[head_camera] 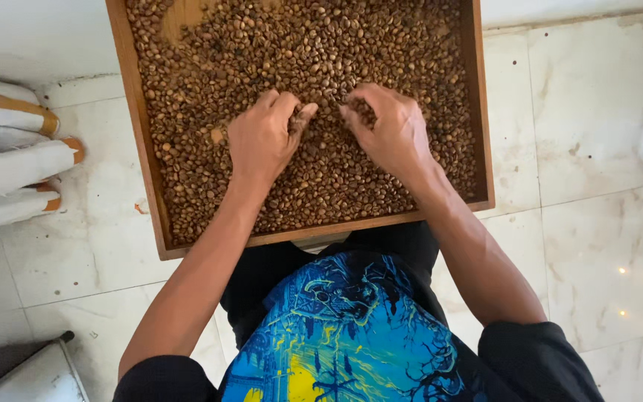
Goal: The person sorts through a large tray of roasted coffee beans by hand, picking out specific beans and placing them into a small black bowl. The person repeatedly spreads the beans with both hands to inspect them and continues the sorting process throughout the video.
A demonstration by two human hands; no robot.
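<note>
Brown beans (321, 52), brown wooden tray (137, 119)

Your two bare forearms reach forward and slant inward, so your hands nearly meet. Your left hand (263, 136) lies palm down, knuckles up, fingers curled and pinched toward the thumb at its inner edge. Your right hand (386, 128) mirrors it just beside the left hand, fingers bent inward, fingertips a small gap from the left hand's. Both wrists are straight, elbows bent by your torso.
</note>
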